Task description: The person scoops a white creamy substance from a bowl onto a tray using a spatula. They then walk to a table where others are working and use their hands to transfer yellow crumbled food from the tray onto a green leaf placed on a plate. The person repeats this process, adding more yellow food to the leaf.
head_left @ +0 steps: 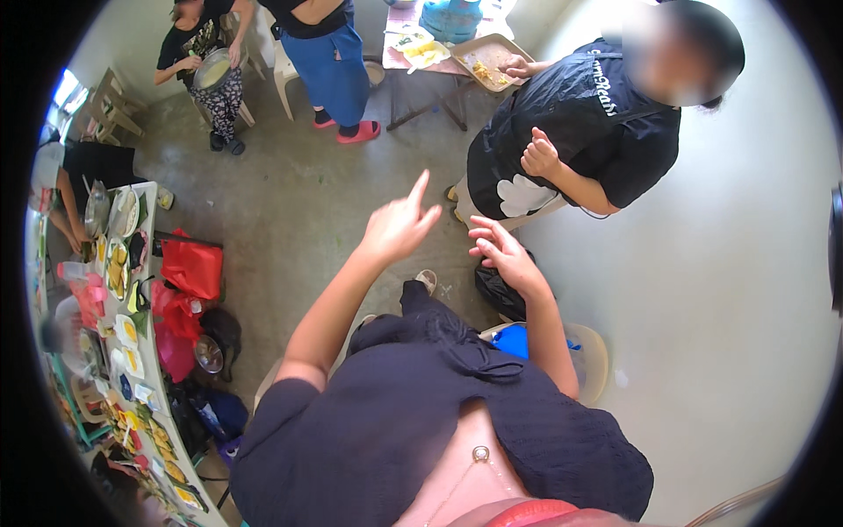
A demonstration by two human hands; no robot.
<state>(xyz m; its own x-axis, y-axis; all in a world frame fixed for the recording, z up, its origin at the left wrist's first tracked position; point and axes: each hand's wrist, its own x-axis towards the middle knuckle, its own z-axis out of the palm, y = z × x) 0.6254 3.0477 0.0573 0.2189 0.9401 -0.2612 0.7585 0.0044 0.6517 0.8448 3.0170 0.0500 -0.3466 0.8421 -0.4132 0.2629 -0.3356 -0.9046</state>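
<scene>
My left hand (399, 230) is raised in front of me above the floor, its index finger stretched forward and its thumb apart. Nothing is in it. Close by on the right, my right hand (509, 255) is lifted with its fingers loosely spread, also holding nothing. The two hands are apart and touch no object. Beyond my right hand stands a person in a black shirt (562, 132), gripping a tan tray (488, 61) with bits of yellow food on it. That person's other hand (541, 154) is raised, nearest to mine.
A long table (162, 351) along the left holds several dishes of food; red bags (190, 266) hang beside it. A small table (395, 54) stands ahead. Another person carries a metal pot (213, 72). A black bag (500, 290) and a bin (594, 360) are at my right.
</scene>
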